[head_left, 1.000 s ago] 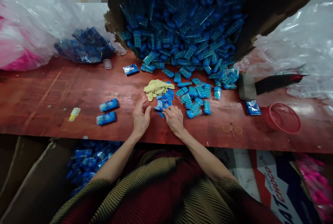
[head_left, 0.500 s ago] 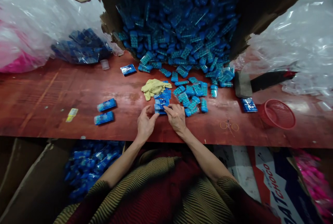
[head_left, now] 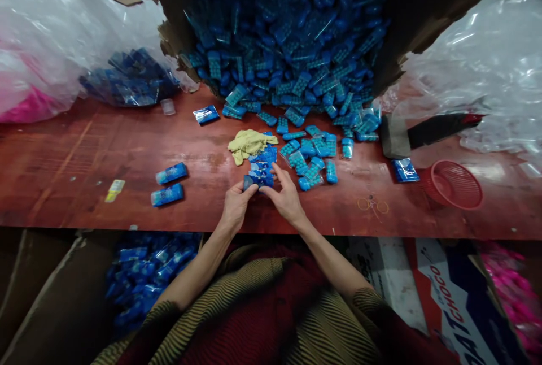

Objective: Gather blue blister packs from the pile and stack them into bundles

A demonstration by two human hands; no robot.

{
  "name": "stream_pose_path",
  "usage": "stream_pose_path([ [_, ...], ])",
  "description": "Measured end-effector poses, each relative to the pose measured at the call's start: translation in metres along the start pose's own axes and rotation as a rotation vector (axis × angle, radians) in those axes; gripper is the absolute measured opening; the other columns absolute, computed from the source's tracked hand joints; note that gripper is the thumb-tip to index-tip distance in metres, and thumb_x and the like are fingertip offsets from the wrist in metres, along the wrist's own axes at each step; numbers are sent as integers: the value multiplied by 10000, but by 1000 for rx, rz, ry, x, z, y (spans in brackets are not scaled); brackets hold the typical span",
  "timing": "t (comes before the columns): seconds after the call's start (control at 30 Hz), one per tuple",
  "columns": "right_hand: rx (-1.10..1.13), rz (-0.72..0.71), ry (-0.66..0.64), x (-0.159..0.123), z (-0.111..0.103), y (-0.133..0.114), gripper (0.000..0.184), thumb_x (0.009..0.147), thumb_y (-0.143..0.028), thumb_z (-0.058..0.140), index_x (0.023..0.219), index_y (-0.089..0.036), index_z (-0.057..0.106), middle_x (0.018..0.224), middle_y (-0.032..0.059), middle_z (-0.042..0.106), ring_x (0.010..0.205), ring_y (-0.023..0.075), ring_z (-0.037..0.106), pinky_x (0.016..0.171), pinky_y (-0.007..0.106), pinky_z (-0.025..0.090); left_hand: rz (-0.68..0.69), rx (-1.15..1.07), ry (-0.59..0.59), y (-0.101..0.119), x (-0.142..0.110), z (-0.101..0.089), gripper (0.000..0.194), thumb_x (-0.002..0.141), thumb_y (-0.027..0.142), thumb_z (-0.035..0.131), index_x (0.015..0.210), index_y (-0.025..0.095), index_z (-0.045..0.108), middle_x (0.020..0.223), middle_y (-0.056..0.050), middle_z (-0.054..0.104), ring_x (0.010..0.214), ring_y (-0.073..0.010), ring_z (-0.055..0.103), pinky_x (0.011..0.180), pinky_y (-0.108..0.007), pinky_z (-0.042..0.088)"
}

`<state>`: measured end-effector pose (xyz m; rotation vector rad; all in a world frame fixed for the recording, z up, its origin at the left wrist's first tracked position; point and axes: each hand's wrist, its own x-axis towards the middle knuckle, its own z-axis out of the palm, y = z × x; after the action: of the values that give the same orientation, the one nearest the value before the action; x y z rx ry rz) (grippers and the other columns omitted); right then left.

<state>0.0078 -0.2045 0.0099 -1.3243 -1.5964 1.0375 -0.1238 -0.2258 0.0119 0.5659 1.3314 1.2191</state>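
Blue wrapper held, long axis left-right

Both forearms extend from the near edge and converge toward the far side, the left forearm slanting rightward, the right forearm leftward. The wrists are close to straight. The left grip is bare and curled, its thumb pointing right in a pinch. The right grip, just beside it, has its thumb pointing left and index finger reaching far-left, a gap between the two tips; its remaining fingers are largely hidden.
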Motion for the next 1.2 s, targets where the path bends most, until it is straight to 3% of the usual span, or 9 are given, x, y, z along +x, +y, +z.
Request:
stream_pose_path([
  [0.1, 368, 268, -100, 5, 4, 5, 276, 736, -394, 607, 865, -157, 666, 742, 11, 607, 641, 125, 507, 631, 262, 442, -6, 3, -4, -1, -2, 0, 265, 562, 312, 763, 718, 119, 668, 612, 4, 641, 519, -96, 544, 539, -221, 450],
  [0.17, 454, 328, -105, 5, 7, 8, 240, 724, -390, 600, 682, -154, 609, 606, -26, 538, 558, 95, 443, 583, 241, 412, 0, -11, 28, -2, -3, 3, 257, 557, 311, 761, 687, 114, 659, 593, 1, 635, 503, -99, 546, 510, -221, 454],
  [0.5, 160, 198, 70, -7, 18, 3, 319, 835, -433, 484, 631, -187, 475, 567, -53, 455, 535, 90, 388, 529, 214, 331, -89, -154, 62, 0, -3, 14, 320, 485, 309, 808, 669, 104, 644, 530, 22, 602, 444, -77, 513, 446, -203, 460],
  [0.7, -88, 83, -17, -6, -3, -2, 439, 899, -450, 421, 557, -179, 468, 532, -45, 435, 537, 93, 393, 539, 215, 319, -287, -110, -185, 8, -7, 3, 334, 569, 323, 791, 769, 86, 665, 609, -41, 656, 529, -128, 607, 479, -215, 494],
  [0.77, -278, -7, -115, 1, -20, -4, 406, 926, -412, 404, 646, -175, 578, 628, -14, 556, 626, 118, 480, 616, 224, 366, -285, -91, -171, 8, -7, -2, 302, 576, 295, 792, 747, 86, 657, 631, -46, 668, 508, -116, 601, 450, -193, 467],
  [0.83, -541, -69, -82, 12, -38, -6, 297, 935, -365, 421, 894, -180, 650, 879, 48, 652, 832, 169, 543, 751, 263, 394, -287, -109, -146, 6, -6, -5, 262, 595, 274, 786, 719, 96, 639, 614, -36, 662, 477, -101, 582, 428, -179, 441],
  [0.97, -1033, 64, 45, 42, -57, -6, 378, 905, -309, 487, 1242, -139, 509, 1074, 166, 603, 987, 284, 513, 788, 364, 387, -383, -195, -179, 3, -7, -8, 183, 693, 247, 726, 687, 115, 600, 539, -31, 622, 481, -115, 587, 422, -177, 431],
  [1.1, -1117, 48, -64, 56, -54, -2, 341, 913, -224, 443, 1234, -131, 510, 1051, 162, 598, 935, 278, 528, 730, 345, 372, -504, -255, -246, 5, -8, -10, 104, 797, 201, 613, 778, 99, 616, 636, -89, 664, 526, -141, 617, 444, -201, 459],
  [1.2, -1071, -33, -54, 52, -51, 4, 425, 895, -265, 496, 1294, -122, 465, 1058, 153, 611, 958, 293, 510, 760, 364, 359, -552, -346, -180, 5, -9, -11, 105, 839, 185, 551, 757, 130, 588, 595, -56, 630, 491, -120, 581, 428, -191, 437],
])
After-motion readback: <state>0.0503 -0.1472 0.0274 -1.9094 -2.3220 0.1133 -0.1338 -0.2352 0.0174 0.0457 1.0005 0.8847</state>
